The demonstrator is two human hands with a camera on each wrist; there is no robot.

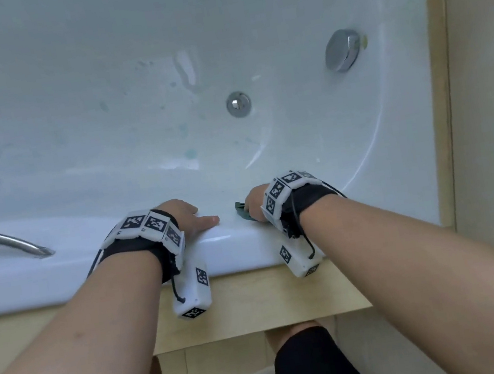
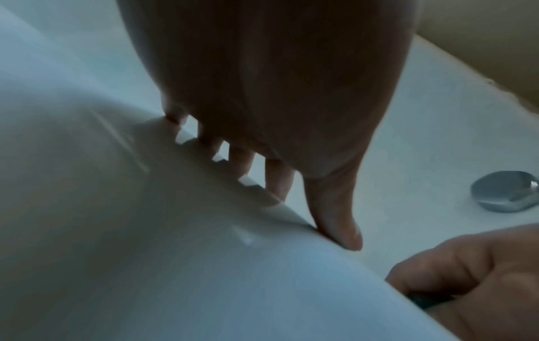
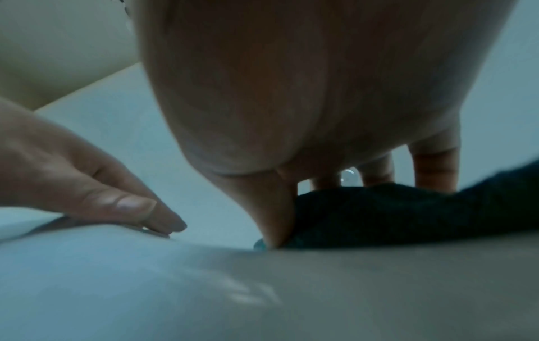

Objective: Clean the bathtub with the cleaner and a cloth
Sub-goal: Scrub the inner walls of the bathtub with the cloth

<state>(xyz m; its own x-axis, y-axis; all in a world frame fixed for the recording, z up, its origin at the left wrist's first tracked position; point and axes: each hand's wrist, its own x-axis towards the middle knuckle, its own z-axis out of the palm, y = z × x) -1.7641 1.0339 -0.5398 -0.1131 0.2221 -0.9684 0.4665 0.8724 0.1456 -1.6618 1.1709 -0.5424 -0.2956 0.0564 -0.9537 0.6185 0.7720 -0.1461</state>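
**Cloth at the near wall, left hand braced on the rim**

The right hand [image 1: 253,200] has its fingers [image 3: 436,166] reaching down over the top of the dark green cloth [image 3: 408,214] and its thumb tucked against the cloth's edge, so the cloth is pinned against the inside of the bathtub's [image 1: 93,81] near wall, just under the rim [image 1: 232,247]. That grip looks chosen for pushing hard along a curved surface, I judge, not for carrying. The left hand [image 1: 184,216] lies beside it, a short gap between them, fingers straight and slightly spread over the rim's inner edge, thumb stretched flat toward the cloth; it holds nothing and probably steadies the person leaning in.

Farther out, pale blue-green smears [image 1: 190,153] (cleaner, most likely) dot the tub floor and far wall, so much wiping seems left. The drain [image 1: 238,104] sits in the floor, and the chrome overflow cap [image 1: 342,49] sticks out of the end wall, where the cloth must work round it. A chrome grab bar [image 1: 2,241] on the rim to the left will block a long sideways sweep. The cleaner bottle is not in view.
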